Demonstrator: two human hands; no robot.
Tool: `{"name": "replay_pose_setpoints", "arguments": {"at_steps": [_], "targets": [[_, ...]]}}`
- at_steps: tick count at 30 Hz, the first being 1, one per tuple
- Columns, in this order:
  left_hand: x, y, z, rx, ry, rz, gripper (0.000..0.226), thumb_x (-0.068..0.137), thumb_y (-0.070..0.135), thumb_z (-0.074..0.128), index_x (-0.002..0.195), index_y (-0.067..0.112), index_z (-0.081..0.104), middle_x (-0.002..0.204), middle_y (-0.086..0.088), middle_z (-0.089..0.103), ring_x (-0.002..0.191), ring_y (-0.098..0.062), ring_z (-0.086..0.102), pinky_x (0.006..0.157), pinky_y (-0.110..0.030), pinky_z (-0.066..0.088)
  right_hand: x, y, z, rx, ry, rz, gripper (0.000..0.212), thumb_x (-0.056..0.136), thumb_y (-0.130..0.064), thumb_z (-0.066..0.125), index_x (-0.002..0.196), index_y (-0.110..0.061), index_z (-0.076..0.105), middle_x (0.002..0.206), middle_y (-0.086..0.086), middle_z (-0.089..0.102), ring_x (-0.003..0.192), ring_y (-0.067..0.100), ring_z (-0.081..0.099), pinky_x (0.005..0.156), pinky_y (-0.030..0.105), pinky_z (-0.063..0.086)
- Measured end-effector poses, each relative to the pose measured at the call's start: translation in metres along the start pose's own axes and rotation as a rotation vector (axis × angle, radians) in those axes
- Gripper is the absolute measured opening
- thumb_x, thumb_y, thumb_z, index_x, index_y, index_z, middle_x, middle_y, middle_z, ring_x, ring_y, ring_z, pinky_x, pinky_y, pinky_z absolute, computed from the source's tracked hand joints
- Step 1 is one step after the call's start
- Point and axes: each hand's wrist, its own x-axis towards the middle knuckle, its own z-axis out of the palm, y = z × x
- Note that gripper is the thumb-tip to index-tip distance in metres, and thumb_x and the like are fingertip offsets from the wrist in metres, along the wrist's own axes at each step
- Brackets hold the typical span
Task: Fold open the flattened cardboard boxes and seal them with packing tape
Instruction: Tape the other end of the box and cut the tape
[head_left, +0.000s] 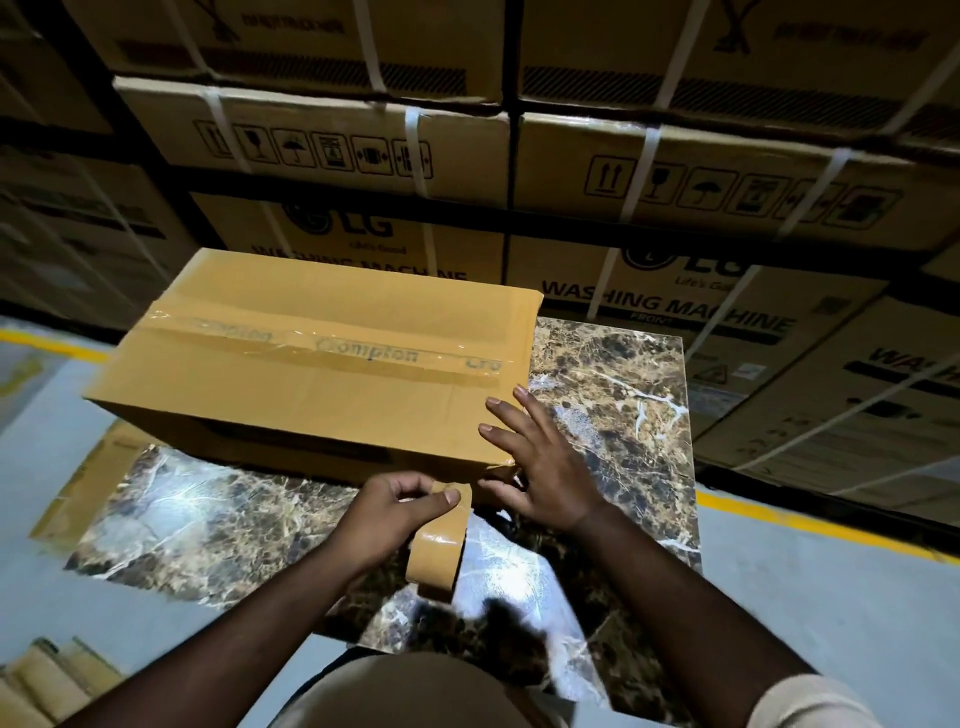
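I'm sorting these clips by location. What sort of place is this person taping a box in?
Most likely a warehouse or appliance stockroom. Strapped washing machine cartons are stacked high behind the marble-patterned table, and a yellow floor line marks an aisle on the grey floor.

We see a table (613, 395) with a glossy brown marble-patterned top veined in white and streaked with glare. On its far left part lies a closed cardboard box (291, 364), its top seam covered by clear printed tape, its left end reaching out past the table edge. The table stands on a grey floor (831, 623) painted with yellow lines (810, 525). On the floor at the lower left lie some cardboard pieces (36, 680), and behind the table rise stacked washing machine cartons (727, 322) bound with white straps
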Motion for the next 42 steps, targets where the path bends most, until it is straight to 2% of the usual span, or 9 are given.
{"name": "replay_pose_setpoints", "arguments": {"at_steps": [7,11,15,19,22,27,33,38,42], "targets": [[-0.014,0.044,-0.007,-0.058,-0.018,0.099,0.015,0.087,0.024,0.08,0.077,0.012,0.075,0.075,-0.005,0.07,0.067,-0.016,0.06,0.059,-0.025,0.046,0.01,-0.039,-0.012,0.254,0.274,0.276,0.041,0.106,-0.043,0.047,0.127,-0.017,0.07,0.149,-0.009,0.059,0.151,0.014,0.038,0.117,0.034,0.034],[-0.011,0.078,-0.022,-0.143,0.079,0.166,0.016,0.087,0.024,0.079,0.077,0.012,0.074,0.075,-0.006,0.069,0.065,-0.018,0.06,0.058,-0.027,0.045,0.035,-0.085,-0.014,0.458,0.566,0.349,0.036,0.105,-0.033,0.052,0.087,-0.007,0.069,0.09,-0.002,0.067,0.091,0.015,0.065,0.077,0.038,0.051],[0.002,0.105,-0.045,-0.233,0.124,0.161,0.019,0.089,0.023,0.078,0.076,0.015,0.068,0.077,-0.012,0.063,0.069,-0.024,0.055,0.061,-0.031,0.042,0.064,-0.128,0.004,0.591,0.393,0.29,0.032,0.106,-0.049,0.05,0.079,-0.034,0.057,0.08,-0.02,0.059,0.081,0.008,0.059,0.072,0.039,0.043],[0.023,0.121,-0.091,-0.242,0.131,0.15,0.021,0.09,0.023,0.078,0.099,0.005,0.071,0.088,-0.017,0.068,0.077,-0.027,0.061,0.062,-0.03,0.05,0.095,-0.149,0.039,0.537,0.183,0.395,0.038,0.095,-0.057,0.064,0.116,-0.027,0.075,0.127,-0.014,0.069,0.137,0.012,0.05,0.114,0.039,0.04],[0.04,0.129,-0.145,-0.221,0.107,0.138,0.027,0.089,0.02,0.079,0.105,-0.001,0.073,0.089,-0.014,0.072,0.071,-0.021,0.066,0.056,-0.023,0.053,0.132,-0.17,0.069,0.589,0.133,0.498,0.046,0.094,-0.058,0.063,0.131,-0.03,0.069,0.142,-0.016,0.064,0.154,0.012,0.032,0.12,0.034,0.037],[0.081,0.139,-0.264,-0.164,0.048,0.105,0.018,0.086,0.02,0.081,0.096,0.005,0.075,0.077,-0.005,0.073,0.066,-0.015,0.067,0.055,-0.02,0.051,0.226,-0.229,0.135,0.865,0.269,0.612,0.029,0.095,-0.041,0.072,0.117,-0.023,0.07,0.111,0.007,0.077,0.098,0.025,0.076,0.08,0.054,0.064],[0.15,0.158,-0.389,-0.042,0.07,0.153,0.011,0.089,0.021,0.08,0.087,0.011,0.075,0.073,0.0,0.074,0.061,-0.008,0.067,0.059,-0.02,0.051,0.333,-0.295,0.198,0.977,0.342,0.756,0.008,0.101,-0.037,0.068,0.095,-0.042,0.069,0.086,-0.003,0.078,0.092,0.03,0.078,0.076,0.061,0.063],[0.214,0.183,-0.456,-0.091,0.188,0.157,0.008,0.088,0.015,0.08,0.087,0.012,0.073,0.087,-0.003,0.076,0.08,-0.012,0.071,0.074,-0.024,0.055,0.361,-0.325,0.221,0.981,0.329,0.829,0.022,0.103,-0.018,0.066,0.085,-0.014,0.055,0.057,-0.011,0.063,0.053,0.0,0.06,0.052,0.017,0.049],[0.262,0.173,-0.476,-0.038,0.183,0.06,0.013,0.084,0.017,0.085,0.089,0.01,0.076,0.093,-0.012,0.078,0.084,-0.022,0.075,0.081,-0.035,0.06,0.367,-0.331,0.243,1.031,0.378,0.889,0.026,0.102,-0.019,0.068,0.079,-0.014,0.054,0.062,0.002,0.062,0.054,0.013,0.061,0.053,0.029,0.053]]}}
